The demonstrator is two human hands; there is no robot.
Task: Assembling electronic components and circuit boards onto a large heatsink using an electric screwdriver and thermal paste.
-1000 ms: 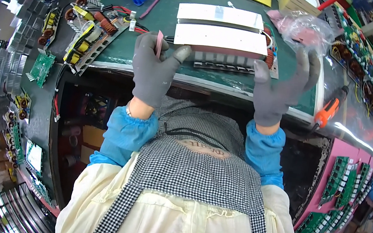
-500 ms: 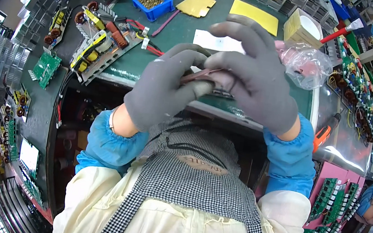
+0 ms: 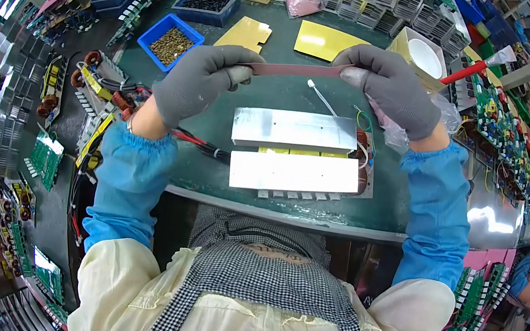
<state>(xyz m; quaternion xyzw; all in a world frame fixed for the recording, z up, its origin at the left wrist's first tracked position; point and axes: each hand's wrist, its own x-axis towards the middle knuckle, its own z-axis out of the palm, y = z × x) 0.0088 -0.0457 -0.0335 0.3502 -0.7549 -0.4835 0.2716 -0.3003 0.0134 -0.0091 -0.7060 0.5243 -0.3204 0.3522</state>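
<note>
Half a second ago both gloved hands were bunched together close under the camera; now they have drawn apart and lifted, and a thin reddish-brown strip (image 3: 299, 70) is stretched flat between them above the two aluminium plates (image 3: 291, 150) on the green bench mat (image 3: 211, 165).

Taking those plates as the marker and going from the left: far left of them lie coils and wired parts (image 3: 97, 84), with green circuit boards (image 3: 46, 158) lower down at the bench's edge. Up and to the left of the plates sits a blue bin (image 3: 169, 44) holding small brass-coloured pieces, and behind it a darker blue bin (image 3: 206, 3) of small black parts.

The left hand (image 3: 199, 82), in a grey glove, is closed on the strip's left end, pinched between thumb and fingers. It seems held by the tips alone so the strip stays taut and straight, directly above the plates. Beyond the strip, past the plates, lie yellow sheets (image 3: 326, 40) flat on the mat.

The right hand (image 3: 394, 89) grips the strip's other end the same way, fingers curled over it. Up and to the right of the plates stands an open cardboard box (image 3: 423, 55) with a white roll inside, and a red-handled brush (image 3: 479, 65) juts out beside it. A clear plastic bag (image 3: 444, 119) lies just right of the plates.
</note>
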